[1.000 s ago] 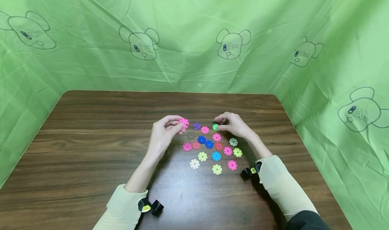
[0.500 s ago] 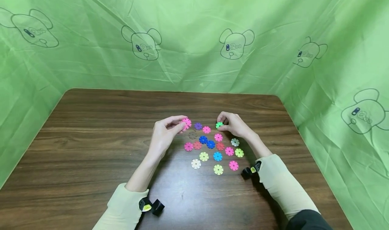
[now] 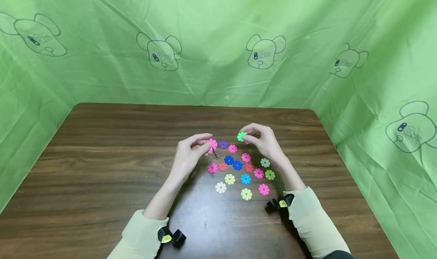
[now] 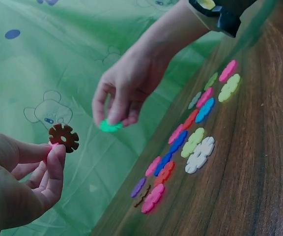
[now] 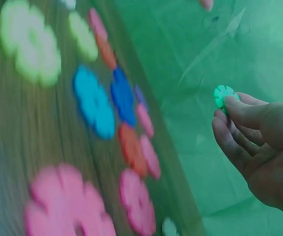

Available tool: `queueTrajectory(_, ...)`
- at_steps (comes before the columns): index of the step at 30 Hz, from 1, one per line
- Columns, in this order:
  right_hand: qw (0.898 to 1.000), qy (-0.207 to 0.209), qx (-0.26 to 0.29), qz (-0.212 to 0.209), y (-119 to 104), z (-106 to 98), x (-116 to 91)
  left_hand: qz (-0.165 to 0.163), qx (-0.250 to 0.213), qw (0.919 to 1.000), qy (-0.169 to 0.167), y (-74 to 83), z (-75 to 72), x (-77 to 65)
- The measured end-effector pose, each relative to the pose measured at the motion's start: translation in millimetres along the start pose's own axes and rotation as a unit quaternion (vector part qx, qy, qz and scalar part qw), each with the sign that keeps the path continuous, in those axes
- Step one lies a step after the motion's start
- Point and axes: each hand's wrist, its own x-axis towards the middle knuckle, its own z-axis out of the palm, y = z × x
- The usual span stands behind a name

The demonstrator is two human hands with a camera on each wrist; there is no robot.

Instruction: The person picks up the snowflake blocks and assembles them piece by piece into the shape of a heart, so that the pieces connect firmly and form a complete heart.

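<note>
My left hand pinches a pink notched snowflake disc between thumb and fingers, above the far left of the scattered discs. In the left wrist view a brown snowflake disc is joined to it, set crosswise to the pink one. My right hand holds a green snowflake disc at the fingertips, beyond the far right of the group. The right wrist view shows this green disc between thumb and forefinger, raised off the table. A gap separates the two held pieces.
Several flat snowflake discs lie loose on the wooden table, among them purple, dark blue, light blue, white and yellow-green ones. A green curtain hangs around the table's far and side edges.
My right hand has taken the green disc from the table and raised it, drawing it a little toward the left hand. The left hand has turned slightly, bringing the brown disc's edge into sight.
</note>
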Motion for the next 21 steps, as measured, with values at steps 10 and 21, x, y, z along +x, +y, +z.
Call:
queueTrajectory(10,0.998,-0.001,0.055,-0.036,-36.6,17.5,-14.8,0.008,-0.016,0.9998,-0.006,-1.2,5.9,-1.4)
queueTrajectory(21,0.994,0.006,0.086,-0.065,-53.1,36.9,-21.0,0.0,-0.04,0.9991,-0.013,-0.4,8.1,-5.5)
